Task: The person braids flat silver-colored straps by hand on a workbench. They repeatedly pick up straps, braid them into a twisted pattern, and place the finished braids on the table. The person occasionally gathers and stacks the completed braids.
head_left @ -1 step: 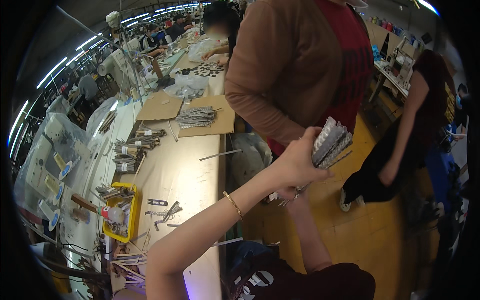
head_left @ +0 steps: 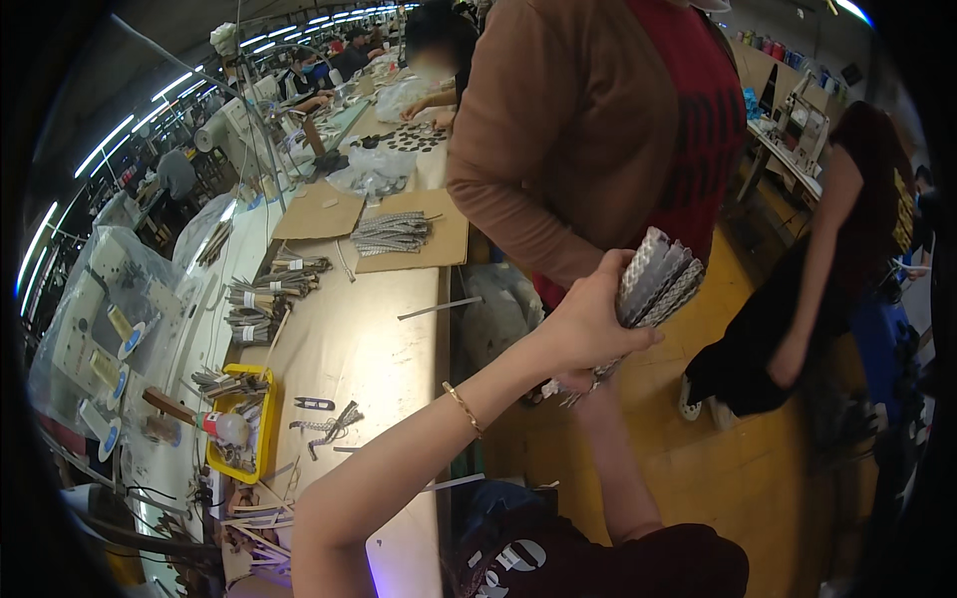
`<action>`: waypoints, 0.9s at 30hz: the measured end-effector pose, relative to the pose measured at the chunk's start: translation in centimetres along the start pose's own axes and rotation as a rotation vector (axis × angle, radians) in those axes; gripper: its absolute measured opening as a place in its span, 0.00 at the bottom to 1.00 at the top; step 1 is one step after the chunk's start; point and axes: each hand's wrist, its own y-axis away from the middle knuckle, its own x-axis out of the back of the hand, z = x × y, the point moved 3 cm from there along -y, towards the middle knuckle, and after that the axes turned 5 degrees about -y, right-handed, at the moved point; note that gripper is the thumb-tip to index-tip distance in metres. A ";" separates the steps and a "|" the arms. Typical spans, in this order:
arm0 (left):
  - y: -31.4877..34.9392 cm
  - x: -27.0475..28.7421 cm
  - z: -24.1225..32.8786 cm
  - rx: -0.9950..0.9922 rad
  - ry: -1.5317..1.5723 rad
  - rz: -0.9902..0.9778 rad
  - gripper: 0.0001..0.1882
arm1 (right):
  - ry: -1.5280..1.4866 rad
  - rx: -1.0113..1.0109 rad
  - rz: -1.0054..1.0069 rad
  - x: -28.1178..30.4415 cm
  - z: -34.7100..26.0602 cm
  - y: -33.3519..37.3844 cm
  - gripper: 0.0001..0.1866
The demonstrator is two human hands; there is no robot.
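Observation:
My left hand [head_left: 598, 319], with a gold bracelet on its wrist, is closed around a bundle of grey and white braided strips [head_left: 660, 281]. The bundle is held tilted over the floor, right of the table, its thick end up and to the right. Below and partly behind it, my right hand [head_left: 578, 382] is closed at the bundle's lower end, where strip ends stick out; most of its fingers are hidden. A person in a brown cardigan [head_left: 538, 149] stands just beyond my hands.
The long table [head_left: 349, 319] on the left holds a stack of braided strips [head_left: 391, 233] on cardboard, tied bundles [head_left: 254, 299], a yellow tray [head_left: 264, 429], thread snips [head_left: 314, 404] and loose strips [head_left: 334, 427]. A plastic-covered sewing machine [head_left: 90, 319] stands farther left. Another person [head_left: 822, 249] is at right.
The bundle has turned slightly in my hands, and its strips show more sharply. The person at the right has shifted a little. The table things have not moved.

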 end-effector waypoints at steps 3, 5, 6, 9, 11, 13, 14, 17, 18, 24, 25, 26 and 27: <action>0.1 -0.2 -1.2 -0.057 -0.064 0.078 0.52 | -0.016 0.014 -0.009 1.9 0.6 -2.2 0.31; 0.8 -0.1 -1.5 -0.163 -0.260 0.232 0.49 | -0.031 0.056 0.071 3.3 0.5 -3.9 0.28; 1.5 0.1 -1.6 -0.194 -0.263 0.312 0.45 | -0.037 0.077 0.111 3.8 0.6 -4.7 0.27; 5.3 1.5 -2.3 -0.128 -0.329 0.396 0.31 | 0.137 0.027 -0.023 5.0 -1.0 -6.9 0.22; 9.0 2.0 -2.8 -0.078 -0.364 0.401 0.19 | 0.202 -0.028 -0.017 4.9 -1.2 -8.2 0.19; 13.6 2.1 -3.7 -0.003 -0.327 0.436 0.13 | 0.257 -0.004 -0.061 4.0 -1.1 -9.1 0.15; 16.2 2.0 -4.3 0.082 -0.305 0.459 0.11 | 0.302 0.022 -0.068 3.5 -0.9 -9.4 0.13; 24.7 1.0 -6.8 0.376 -0.216 0.609 0.10 | 0.367 0.030 -0.107 2.2 -0.6 -10.4 0.10; 27.7 0.4 -7.6 0.472 -0.196 0.675 0.10 | 0.380 0.017 -0.122 1.9 -0.5 -10.7 0.10; 42.1 -4.3 -10.8 0.821 0.219 1.219 0.08 | 0.492 -0.151 -0.142 0.3 0.5 -12.0 0.16; 43.4 -4.9 -10.8 0.835 0.244 1.285 0.09 | 0.524 -0.197 -0.118 0.2 1.0 -12.1 0.17; 44.3 -5.5 -10.7 0.851 0.270 1.353 0.10 | 0.458 -0.198 -0.114 0.1 1.4 -12.1 0.17; 44.9 -5.9 -10.7 0.861 0.283 1.406 0.12 | 0.377 -0.247 -0.082 0.4 1.8 -12.2 0.17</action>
